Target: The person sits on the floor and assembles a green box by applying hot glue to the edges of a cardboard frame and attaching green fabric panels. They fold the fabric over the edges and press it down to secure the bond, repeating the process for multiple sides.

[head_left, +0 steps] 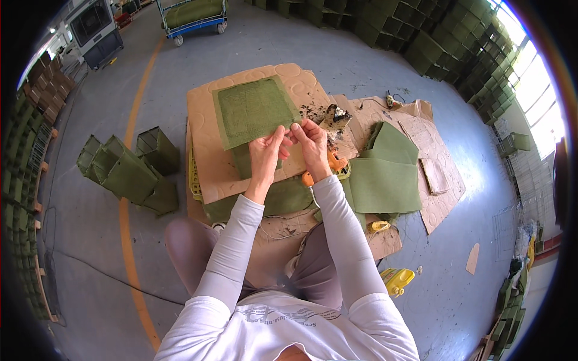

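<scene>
Sheet, green | left hand: narrow, pinching its near edge | right hand: narrow, pinching its right corner

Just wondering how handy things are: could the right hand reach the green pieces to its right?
Probably yes: the green pieces lie close by, uncovered on top, but the right hand would first have to release the green sheet.

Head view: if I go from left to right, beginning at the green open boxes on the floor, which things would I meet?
Green boxes, held green sheet, right hand, loose green sheets, flat brown piece, cardboard scrap, bright window.
</scene>
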Demonstrator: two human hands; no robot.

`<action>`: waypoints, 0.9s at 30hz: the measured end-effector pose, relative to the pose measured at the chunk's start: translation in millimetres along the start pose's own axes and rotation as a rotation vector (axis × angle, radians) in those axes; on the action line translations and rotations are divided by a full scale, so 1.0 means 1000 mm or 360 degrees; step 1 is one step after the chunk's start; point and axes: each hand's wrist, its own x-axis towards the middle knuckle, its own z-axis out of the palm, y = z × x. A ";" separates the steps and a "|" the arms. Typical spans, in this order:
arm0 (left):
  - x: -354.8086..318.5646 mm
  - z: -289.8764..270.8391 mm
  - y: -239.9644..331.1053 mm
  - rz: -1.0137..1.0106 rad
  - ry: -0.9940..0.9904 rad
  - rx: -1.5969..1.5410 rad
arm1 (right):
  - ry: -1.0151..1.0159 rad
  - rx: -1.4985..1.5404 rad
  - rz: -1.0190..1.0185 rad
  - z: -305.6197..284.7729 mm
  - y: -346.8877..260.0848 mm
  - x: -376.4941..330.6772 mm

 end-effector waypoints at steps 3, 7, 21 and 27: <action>0.005 -0.004 -0.008 0.0093 -0.0017 0.0081 | 0.0000 0.0024 0.0008 0.001 -0.001 0.000; 0.005 -0.006 -0.014 0.0142 0.0004 0.0152 | 0.0036 0.0003 0.0042 0.001 -0.001 -0.001; 0.005 -0.001 -0.016 0.0191 0.0097 0.0314 | 0.0136 -0.0062 0.0071 0.007 -0.004 -0.002; 0.006 0.000 -0.017 0.0203 0.0128 0.0278 | 0.0137 -0.0054 0.0053 0.007 -0.002 -0.002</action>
